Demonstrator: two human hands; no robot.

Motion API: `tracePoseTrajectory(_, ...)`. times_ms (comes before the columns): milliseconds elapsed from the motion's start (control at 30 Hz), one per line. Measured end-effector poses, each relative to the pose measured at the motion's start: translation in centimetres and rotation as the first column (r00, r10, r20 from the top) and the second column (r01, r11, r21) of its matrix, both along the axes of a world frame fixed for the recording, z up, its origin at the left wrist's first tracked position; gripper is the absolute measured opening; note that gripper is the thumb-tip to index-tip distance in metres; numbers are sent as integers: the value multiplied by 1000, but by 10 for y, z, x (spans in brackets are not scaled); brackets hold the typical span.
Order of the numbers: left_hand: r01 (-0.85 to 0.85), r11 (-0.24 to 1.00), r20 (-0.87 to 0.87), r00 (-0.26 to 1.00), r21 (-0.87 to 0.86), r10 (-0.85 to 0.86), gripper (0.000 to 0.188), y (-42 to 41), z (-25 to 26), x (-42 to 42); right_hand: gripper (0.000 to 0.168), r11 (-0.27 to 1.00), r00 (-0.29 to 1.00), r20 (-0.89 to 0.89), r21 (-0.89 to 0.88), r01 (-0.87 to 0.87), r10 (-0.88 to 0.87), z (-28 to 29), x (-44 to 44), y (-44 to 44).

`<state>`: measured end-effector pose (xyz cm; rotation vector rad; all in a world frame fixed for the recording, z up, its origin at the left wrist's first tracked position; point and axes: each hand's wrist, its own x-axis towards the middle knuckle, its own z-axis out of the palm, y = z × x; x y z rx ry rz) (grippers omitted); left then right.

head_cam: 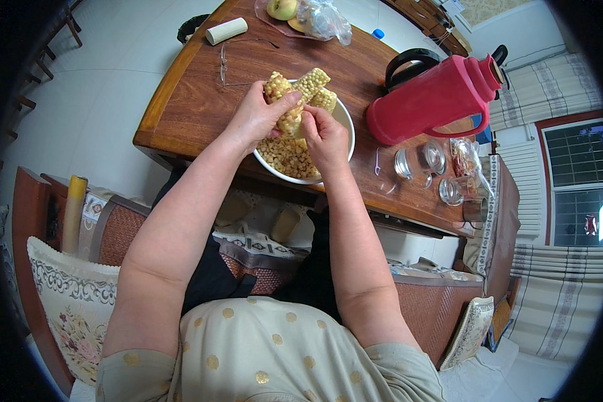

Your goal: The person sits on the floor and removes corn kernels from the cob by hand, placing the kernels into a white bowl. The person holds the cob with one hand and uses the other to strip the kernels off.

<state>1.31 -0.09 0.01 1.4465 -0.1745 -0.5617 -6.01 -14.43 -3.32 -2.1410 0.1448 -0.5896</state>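
An ear of corn (pixel 290 122) with yellowish, partly reddish kernels is held above a white bowl (pixel 351 135). My left hand (pixel 251 114) grips the ear, its thumb lying across the kernels. The thumb and bent fingers of my right hand (pixel 330 138) pinch at the ear's right side; the exact contact is partly hidden. Loose corn kernels (pixel 284 157) cover the near part of the bowl. Behind the held ear, two more ears, one longer (pixel 313 82) and one shorter (pixel 325 99), lean at the bowl's far side.
Eyeglasses (pixel 223 63) and a pale cylinder (pixel 226 31) lie on the wooden table (pixel 181 108). A red thermos jug (pixel 424 100) stands to the right, near glass mugs (pixel 419 162) and a purple floss pick (pixel 377 162). At the back sits a fruit tray (pixel 264 17) with a plastic bag (pixel 324 20).
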Motion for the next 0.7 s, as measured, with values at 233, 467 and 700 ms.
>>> tracePoseTrajectory(233, -29, 1000, -1, 1000, 3, 29, 57, -2, 1, 0, 25, 989, 995, -95, 149, -6, 20, 3, -1, -5)
tracePoseTrajectory(467, -50, 998, -11, 999, -35, 50, 61, 0, 1, 1, 23, 999, 999, 0, 36, -38, 38, 4, -2, 1)
tracePoseTrajectory(700, 11, 999, -33, 999, 34, -10, 62, 1, -1, 3, 20, 994, 999, -12, -106, 41, -43, 10, -3, 6)
